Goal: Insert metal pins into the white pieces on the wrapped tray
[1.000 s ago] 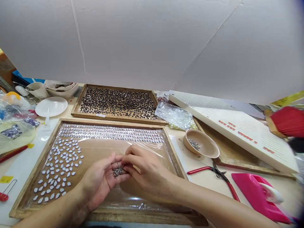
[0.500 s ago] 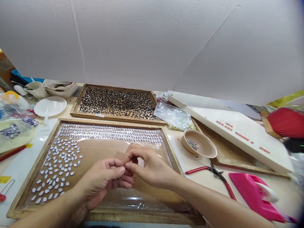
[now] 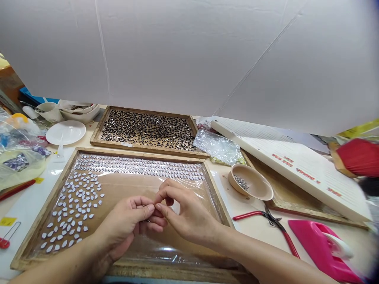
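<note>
Over the middle of a wooden-framed tray (image 3: 166, 273), my hands meet fingertip to fingertip. My left hand (image 3: 127, 221) is closed, thumb pressed against the index finger; thin dark bits show near its curled fingers, too small to name. My right hand (image 3: 188, 213) pinches thumb and index finger at the left fingertips, and what lies between them is hidden. Small white leaf-shaped pieces (image 3: 79, 193) are scattered loosely on the tray's left side. Along its far edge, similar pieces with small dark centres (image 3: 139, 163) form neat rows on clear plastic film.
Behind stands a second wooden tray (image 3: 134, 148) covered with small dark pieces. To the right are a beige bowl (image 3: 260, 185) with small metal bits, red-handled pliers (image 3: 274, 221), a pink object with a white handle (image 3: 316, 246) and a white board (image 3: 284, 157). A white plate (image 3: 66, 133) sits left.
My hands stay together in nearly the same pinch, with slight finger movement. The whole view has shifted a little, so the surroundings appear slightly further right.
</note>
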`<control>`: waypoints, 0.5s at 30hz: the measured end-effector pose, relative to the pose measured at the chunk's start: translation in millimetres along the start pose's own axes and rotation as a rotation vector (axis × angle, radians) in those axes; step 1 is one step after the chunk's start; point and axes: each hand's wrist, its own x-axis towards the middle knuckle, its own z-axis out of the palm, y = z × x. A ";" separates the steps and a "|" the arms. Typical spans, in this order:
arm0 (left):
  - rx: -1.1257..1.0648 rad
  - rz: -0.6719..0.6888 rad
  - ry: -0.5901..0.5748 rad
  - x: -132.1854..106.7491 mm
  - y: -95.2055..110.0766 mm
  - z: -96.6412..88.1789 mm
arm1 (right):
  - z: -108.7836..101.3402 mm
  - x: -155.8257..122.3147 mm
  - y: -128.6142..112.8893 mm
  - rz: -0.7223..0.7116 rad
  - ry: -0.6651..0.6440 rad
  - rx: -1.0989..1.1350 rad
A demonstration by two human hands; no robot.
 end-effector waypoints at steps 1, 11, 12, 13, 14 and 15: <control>-0.006 0.003 0.000 -0.2 0.4 0.3 | 0.1 -0.6 -1.2 -0.005 0.007 -0.003; 0.054 -0.026 0.017 0.2 -2.3 -3.0 | -59.3 4.9 50.3 -0.028 0.252 -0.234; 0.056 -0.030 0.015 0.4 -2.3 -3.3 | -68.0 6.1 63.9 0.006 0.298 -0.293; 0.056 -0.035 0.015 0.4 -2.2 -3.3 | -75.4 7.2 77.3 0.032 0.341 -0.349; 0.056 -0.040 0.018 0.4 -2.0 -3.2 | -81.2 8.3 89.7 0.046 0.366 -0.399; 0.056 -0.045 0.019 0.2 -1.8 -3.0 | -85.2 9.5 100.5 0.057 0.368 -0.442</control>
